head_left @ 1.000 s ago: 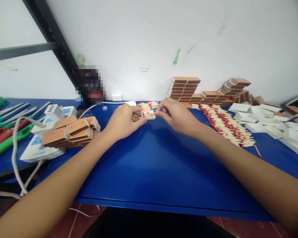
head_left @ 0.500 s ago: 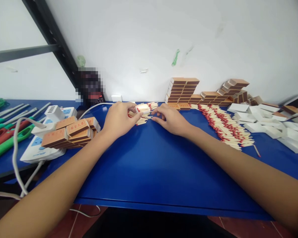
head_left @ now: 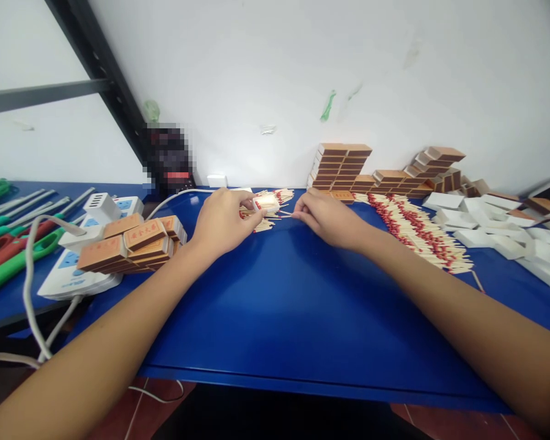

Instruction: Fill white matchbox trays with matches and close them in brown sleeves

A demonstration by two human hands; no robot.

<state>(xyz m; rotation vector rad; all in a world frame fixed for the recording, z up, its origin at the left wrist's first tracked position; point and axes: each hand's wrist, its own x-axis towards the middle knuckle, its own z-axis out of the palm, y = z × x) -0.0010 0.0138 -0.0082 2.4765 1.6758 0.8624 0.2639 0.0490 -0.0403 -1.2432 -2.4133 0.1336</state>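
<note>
Two hands meet at the table's (head_left: 275, 305) far middle: left hand (head_left: 222, 223) pinches a small matchbox tray (head_left: 266, 202); right hand (head_left: 327, 217) closes fingertips on loose matches (head_left: 275, 215). Light, flimsy card, probably best held by its long sides.

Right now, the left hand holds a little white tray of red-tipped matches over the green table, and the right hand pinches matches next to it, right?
Not quite: the table is blue, not green, as the head view shows. The left hand does hold the small white tray of red-tipped matches, and the right hand pinches matches beside it.
</note>
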